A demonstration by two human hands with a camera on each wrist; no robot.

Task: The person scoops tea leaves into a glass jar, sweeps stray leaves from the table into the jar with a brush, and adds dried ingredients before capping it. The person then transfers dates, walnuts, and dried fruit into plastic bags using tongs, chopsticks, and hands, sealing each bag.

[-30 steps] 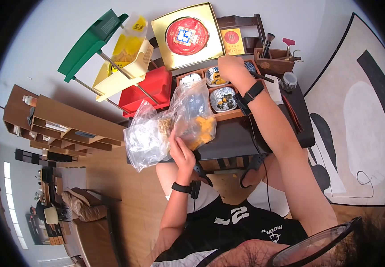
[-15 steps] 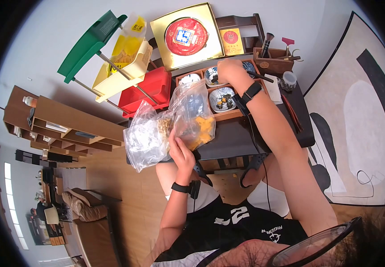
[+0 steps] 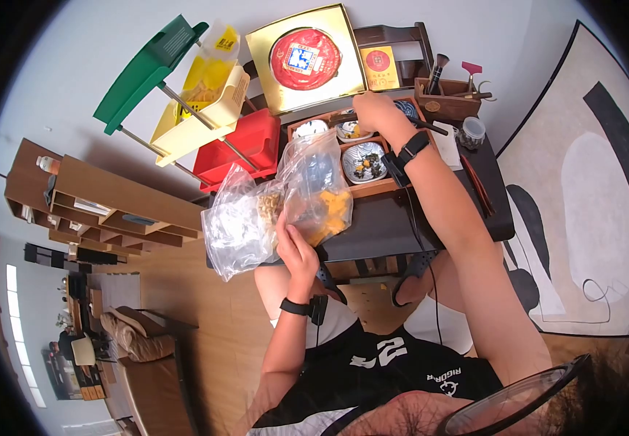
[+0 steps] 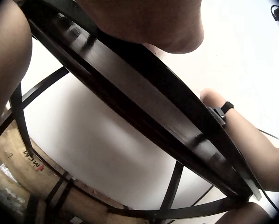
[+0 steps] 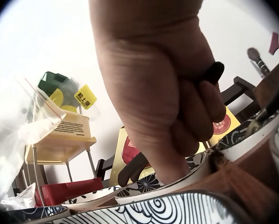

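Observation:
My right hand (image 3: 380, 116) grips a dark, stick-like wooden tool (image 5: 134, 169) low over a blue-and-white patterned bowl (image 3: 346, 135) holding a few yellow bits. The tool's black end sticks out of the curled fingers in the right wrist view. In front of it, another patterned bowl (image 3: 365, 151) holds dark and yellow dried bits; both sit in a sectioned wooden tray (image 3: 376, 189). My left hand (image 3: 298, 251) rests, fingers extended, against a clear plastic bag (image 3: 335, 211) of orange-yellow pieces. A second clear bag (image 3: 238, 232) with brownish bits lies left of it.
A red bin (image 3: 256, 149) stands below a cream bin (image 3: 205, 116) at the left. Behind the tray leans a gold box (image 3: 351, 65) with a red disc. A wooden tool holder (image 3: 445, 102) and a lidded jar (image 3: 471, 134) stand right. A cable (image 3: 418, 218) hangs from the right wrist.
My right hand dips slightly, then lifts and turns, so the dark tool's end now shows to its left above the bowl. My left hand and the bags stay in place.

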